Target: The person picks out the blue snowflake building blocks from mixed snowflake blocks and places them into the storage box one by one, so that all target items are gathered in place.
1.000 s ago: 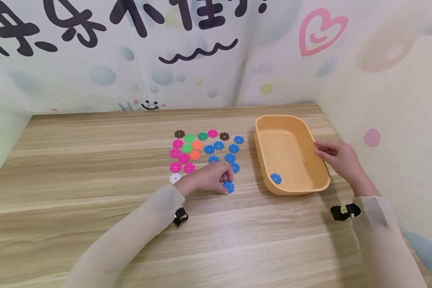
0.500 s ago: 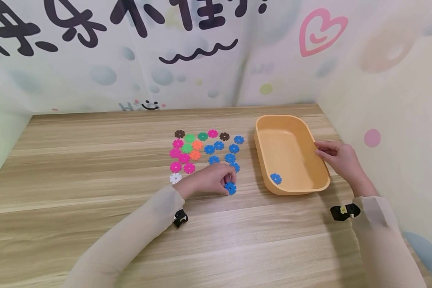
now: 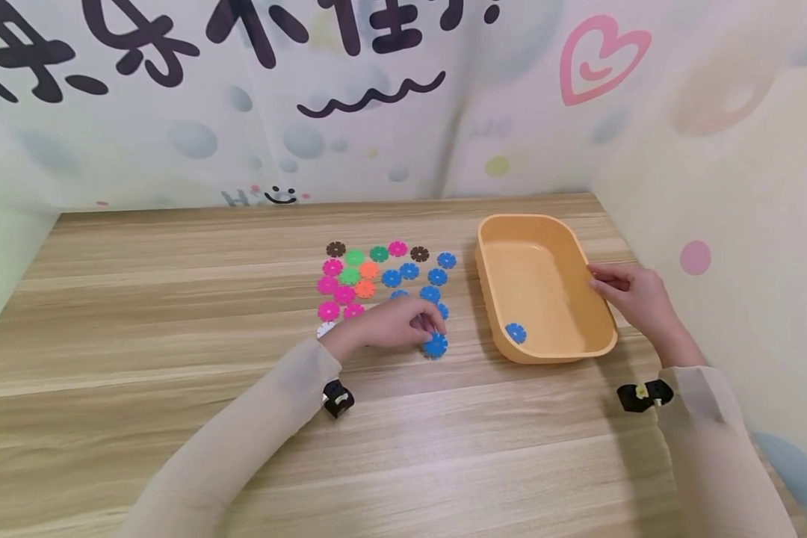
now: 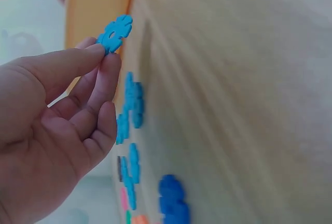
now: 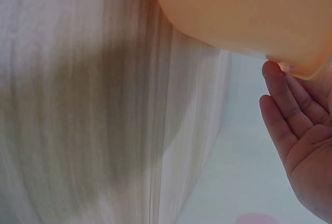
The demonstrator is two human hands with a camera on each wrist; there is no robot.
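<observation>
Between thumb and fingertips my left hand (image 3: 397, 323) pinches a blue notched disc (image 3: 435, 345), near the front of a group of flat discs. In the left wrist view the pinched disc (image 4: 115, 33) is tilted above the table, blue discs lying beyond it. My right hand (image 3: 635, 297) grips the right rim of the orange tray (image 3: 545, 357) with thumb and fingers. One blue disc (image 3: 515, 333) lies inside at the tray's near left corner. The right wrist view has the hand (image 5: 303, 130) touching the tray's edge (image 5: 233, 47).
Left of the blue discs lie several pink discs (image 3: 328, 311), two orange ones (image 3: 365, 289), green ones (image 3: 350, 276), two brown ones (image 3: 336, 249) and a white one (image 3: 325, 329) partly behind my left hand. A printed wall stands behind the wooden table (image 3: 175, 299).
My left hand has shifted slightly to the right and a little away from the table's front, carrying the blue disc. My right hand and the tray have stayed put.
</observation>
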